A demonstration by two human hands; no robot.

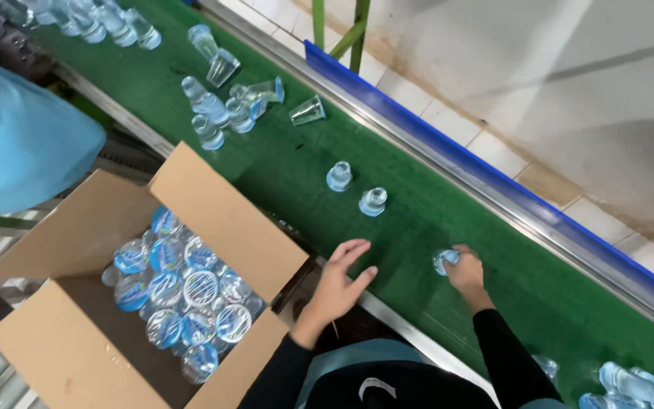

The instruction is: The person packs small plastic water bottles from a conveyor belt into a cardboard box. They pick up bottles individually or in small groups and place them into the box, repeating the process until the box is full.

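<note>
Now gripping small clear plastic cup [445, 260] with right hand [466, 273] at lower right; left hand [340, 284] spread, empty, near open cardboard box [228, 220].

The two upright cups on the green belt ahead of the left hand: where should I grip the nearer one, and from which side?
Judging by its pose, take the nearer cup from above, fingers around its side wall just under the sealed top. It stands upright, clear of the other cup, with bare belt around it. The left hand is open; the right hand already holds a cup.
</note>
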